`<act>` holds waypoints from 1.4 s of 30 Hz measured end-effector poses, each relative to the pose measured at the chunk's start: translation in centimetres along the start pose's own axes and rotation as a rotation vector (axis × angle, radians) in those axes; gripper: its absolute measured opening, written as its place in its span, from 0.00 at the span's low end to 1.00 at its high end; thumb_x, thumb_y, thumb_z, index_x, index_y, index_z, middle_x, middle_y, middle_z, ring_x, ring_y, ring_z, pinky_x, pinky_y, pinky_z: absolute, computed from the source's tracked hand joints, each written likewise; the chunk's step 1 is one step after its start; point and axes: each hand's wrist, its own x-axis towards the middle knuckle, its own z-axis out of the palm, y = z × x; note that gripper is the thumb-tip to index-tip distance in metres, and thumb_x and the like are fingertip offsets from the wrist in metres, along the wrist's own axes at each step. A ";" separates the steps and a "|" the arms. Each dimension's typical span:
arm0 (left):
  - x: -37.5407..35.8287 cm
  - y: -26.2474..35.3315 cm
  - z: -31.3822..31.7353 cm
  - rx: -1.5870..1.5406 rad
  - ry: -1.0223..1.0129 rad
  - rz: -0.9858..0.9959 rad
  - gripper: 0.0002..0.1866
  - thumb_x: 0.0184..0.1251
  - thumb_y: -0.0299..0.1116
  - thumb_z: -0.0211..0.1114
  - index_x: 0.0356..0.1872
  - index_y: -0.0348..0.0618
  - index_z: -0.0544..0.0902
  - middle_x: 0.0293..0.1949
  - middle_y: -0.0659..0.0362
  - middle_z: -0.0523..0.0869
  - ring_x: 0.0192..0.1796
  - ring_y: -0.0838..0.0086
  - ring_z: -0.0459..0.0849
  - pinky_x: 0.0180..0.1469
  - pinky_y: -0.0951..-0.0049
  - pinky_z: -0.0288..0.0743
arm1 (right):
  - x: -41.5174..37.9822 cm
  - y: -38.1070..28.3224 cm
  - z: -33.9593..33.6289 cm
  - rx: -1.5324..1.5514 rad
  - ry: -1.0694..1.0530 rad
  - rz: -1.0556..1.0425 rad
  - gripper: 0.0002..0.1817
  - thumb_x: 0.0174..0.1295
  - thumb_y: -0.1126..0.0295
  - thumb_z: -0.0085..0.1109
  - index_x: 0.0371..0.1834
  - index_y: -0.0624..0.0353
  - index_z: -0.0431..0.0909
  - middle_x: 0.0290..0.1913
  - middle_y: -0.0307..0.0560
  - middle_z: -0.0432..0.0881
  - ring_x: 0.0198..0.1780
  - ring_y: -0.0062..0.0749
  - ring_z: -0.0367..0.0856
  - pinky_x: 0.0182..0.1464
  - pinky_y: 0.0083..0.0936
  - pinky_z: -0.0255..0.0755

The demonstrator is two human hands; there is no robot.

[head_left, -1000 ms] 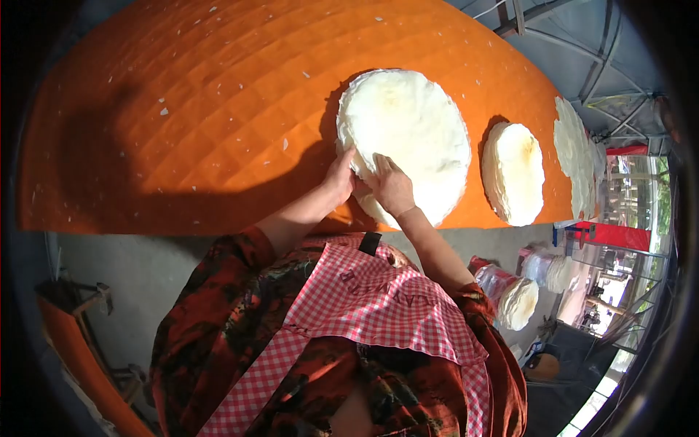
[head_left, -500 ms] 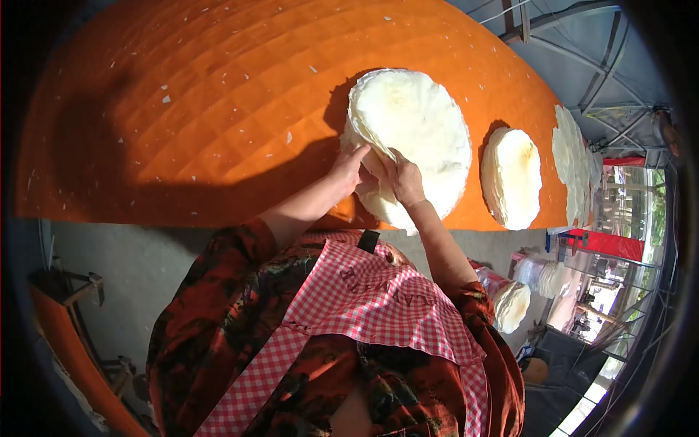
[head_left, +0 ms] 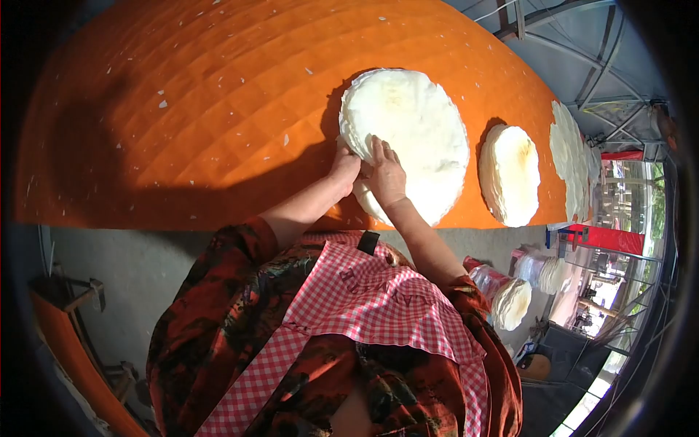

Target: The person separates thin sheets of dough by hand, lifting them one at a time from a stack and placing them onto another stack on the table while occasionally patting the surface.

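Both your hands are at the near left edge of the large stack of pale round sheets (head_left: 415, 135), which lies on the orange surface (head_left: 218, 102) in front of you, close to the side where you stand. Your left hand (head_left: 346, 167) is against the side of that stack, its fingers curled partly out of sight; whether its grip pinches a sheet, I cannot tell. Your right hand (head_left: 387, 175) lies over the rim, back of the hand up, its fingers reaching onto the top sheet with the tips slightly apart. The thumb side is too crowded by your left hand to show, so I cannot tell whether that grip pinches the edge as well.

The top sheet looks mostly smooth, with a faint tan patch towards its far side. To the right, apart from this pile, stands a smaller-looking stack (head_left: 511, 176) on the same surface, and beyond it ragged pale sheets (head_left: 570, 160) lie along the surface's right end. White flakes (head_left: 162, 104) dot the cover to your left, where your shadow also falls. Below the edge is a grey floor (head_left: 138, 291), and at your lower right a wrapped stack (head_left: 512, 304) shows its pale round end. You wear a pink checked apron (head_left: 371, 306).
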 end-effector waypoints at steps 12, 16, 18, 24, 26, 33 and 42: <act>1.3 -1.8 -0.8 0.090 0.087 0.028 0.13 0.70 0.29 0.49 0.53 0.51 0.76 0.46 0.60 0.81 0.44 0.72 0.81 0.35 0.70 0.80 | -1.3 2.5 -2.0 0.127 -0.081 0.046 0.20 0.57 0.75 0.50 0.54 0.54 0.76 0.50 0.48 0.81 0.45 0.44 0.82 0.45 0.34 0.77; 2.7 -2.8 -1.4 0.036 0.070 0.062 0.14 0.68 0.32 0.53 0.53 0.48 0.75 0.47 0.60 0.81 0.46 0.72 0.80 0.42 0.69 0.78 | -0.7 0.9 -1.7 0.123 -0.078 0.078 0.19 0.57 0.71 0.54 0.53 0.57 0.76 0.49 0.49 0.82 0.43 0.44 0.83 0.44 0.34 0.77; 3.4 -3.2 -1.7 -0.137 0.054 0.006 0.16 0.67 0.35 0.55 0.55 0.46 0.74 0.48 0.60 0.80 0.49 0.72 0.79 0.47 0.68 0.77 | -0.5 0.9 -2.2 0.140 -0.126 0.110 0.19 0.56 0.69 0.56 0.53 0.58 0.76 0.50 0.50 0.81 0.45 0.45 0.82 0.45 0.34 0.76; -0.4 1.4 0.9 -0.122 0.007 0.131 0.27 0.60 0.34 0.62 0.61 0.47 0.67 0.56 0.57 0.74 0.55 0.67 0.76 0.51 0.62 0.76 | -2.1 1.5 -3.0 0.083 0.019 -0.062 0.21 0.50 0.70 0.61 0.49 0.61 0.75 0.52 0.57 0.76 0.55 0.52 0.73 0.51 0.40 0.71; -1.1 2.7 2.2 0.027 0.093 0.082 0.30 0.56 0.28 0.63 0.62 0.49 0.65 0.55 0.56 0.75 0.55 0.64 0.77 0.44 0.60 0.78 | -4.7 0.2 -7.1 0.221 0.014 -0.040 0.20 0.48 0.73 0.61 0.47 0.62 0.75 0.46 0.55 0.77 0.50 0.51 0.73 0.47 0.40 0.70; -0.9 2.9 4.9 -0.074 0.015 -0.002 0.24 0.51 0.20 0.63 0.53 0.40 0.72 0.47 0.53 0.79 0.43 0.64 0.82 0.35 0.63 0.79 | -12.0 5.3 -5.7 2.414 -0.073 0.999 0.46 0.57 0.34 0.50 0.65 0.63 0.59 0.63 0.57 0.68 0.64 0.48 0.68 0.63 0.43 0.67; -3.7 -0.9 -3.2 -0.225 -0.101 0.015 0.18 0.61 0.27 0.62 0.52 0.33 0.74 0.49 0.53 0.81 0.53 0.64 0.80 0.53 0.65 0.77 | -11.9 10.8 -1.3 1.936 0.376 1.267 0.27 0.64 0.68 0.54 0.64 0.67 0.61 0.61 0.59 0.70 0.61 0.51 0.70 0.62 0.49 0.66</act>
